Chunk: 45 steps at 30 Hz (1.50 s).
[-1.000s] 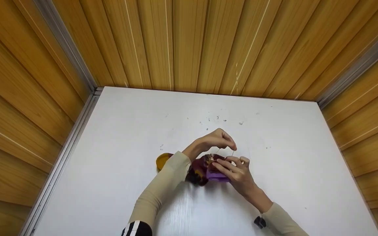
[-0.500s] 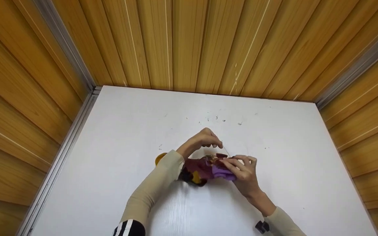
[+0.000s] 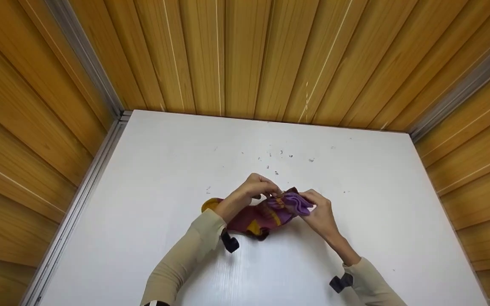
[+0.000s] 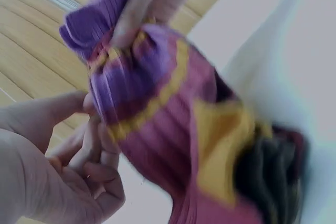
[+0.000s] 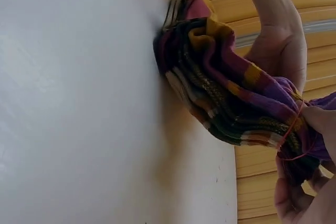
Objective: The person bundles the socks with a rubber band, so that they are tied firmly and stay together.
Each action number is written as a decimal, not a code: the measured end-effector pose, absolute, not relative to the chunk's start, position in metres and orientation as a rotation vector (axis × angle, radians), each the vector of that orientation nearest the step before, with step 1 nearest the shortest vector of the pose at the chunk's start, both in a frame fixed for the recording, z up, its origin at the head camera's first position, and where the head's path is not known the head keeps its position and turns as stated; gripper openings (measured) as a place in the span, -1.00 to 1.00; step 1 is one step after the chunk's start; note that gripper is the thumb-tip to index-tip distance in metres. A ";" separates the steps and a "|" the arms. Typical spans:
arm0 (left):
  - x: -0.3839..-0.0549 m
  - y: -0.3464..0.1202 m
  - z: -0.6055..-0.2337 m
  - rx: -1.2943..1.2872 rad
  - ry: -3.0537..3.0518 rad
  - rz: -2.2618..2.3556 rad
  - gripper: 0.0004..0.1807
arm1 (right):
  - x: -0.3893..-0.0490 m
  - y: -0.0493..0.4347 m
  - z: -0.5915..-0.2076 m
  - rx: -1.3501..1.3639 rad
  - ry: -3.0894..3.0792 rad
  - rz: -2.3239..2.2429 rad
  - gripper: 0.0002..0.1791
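Note:
A bundle of striped knitted socks [image 3: 258, 219] in maroon, purple and yellow lies on its side, its purple cuffs gathered to the right. My right hand [image 3: 322, 214] grips that gathered end between thumb and fingers. In the right wrist view a thin reddish rubber band [image 5: 294, 158] crosses the bundle just below the cuffs, beside the right fingertips. My left hand [image 3: 249, 192] reaches over from the far side; in the left wrist view its thumb and forefinger pinch at the edge of the socks [image 4: 157, 111], other fingers curled. Part of the band is hidden under the right hand.
Underneath is a white table [image 3: 177, 161] with small dark scuffs beyond the hands. Wood-look panels [image 3: 245, 59] rise behind and at both sides, with a metal rail [image 3: 83, 204] along the left edge. Black wrist cameras [image 3: 230, 242] hang below both sleeves.
The left hand drew a thin loop away from the bundle, moved left, then came down onto the socks. The right hand turned the cuff end upward, and more purple shows.

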State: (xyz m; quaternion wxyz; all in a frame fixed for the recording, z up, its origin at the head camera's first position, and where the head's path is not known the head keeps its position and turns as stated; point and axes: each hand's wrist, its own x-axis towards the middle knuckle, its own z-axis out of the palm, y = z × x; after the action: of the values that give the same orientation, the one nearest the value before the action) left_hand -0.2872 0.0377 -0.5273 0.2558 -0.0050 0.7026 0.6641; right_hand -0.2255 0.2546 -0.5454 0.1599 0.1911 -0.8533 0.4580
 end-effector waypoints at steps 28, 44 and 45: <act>-0.279 -0.021 -0.532 0.568 2.335 1.326 -0.70 | -0.243 0.290 -0.544 -0.154 -2.754 1.851 -0.62; -0.248 -0.136 -0.551 0.288 2.562 0.935 -0.49 | -0.243 0.306 -0.556 0.005 -2.912 1.609 -0.45; -0.248 -0.138 -0.553 0.293 2.544 0.962 -0.48 | -0.244 0.306 -0.557 0.005 -2.919 1.587 -0.45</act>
State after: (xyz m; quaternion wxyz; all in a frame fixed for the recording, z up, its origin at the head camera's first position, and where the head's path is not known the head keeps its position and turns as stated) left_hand -0.2477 -0.1383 -0.5529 0.2017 0.1048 0.9109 0.3445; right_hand -0.2441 0.3059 -0.5568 -0.0901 0.0016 -0.8750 0.4757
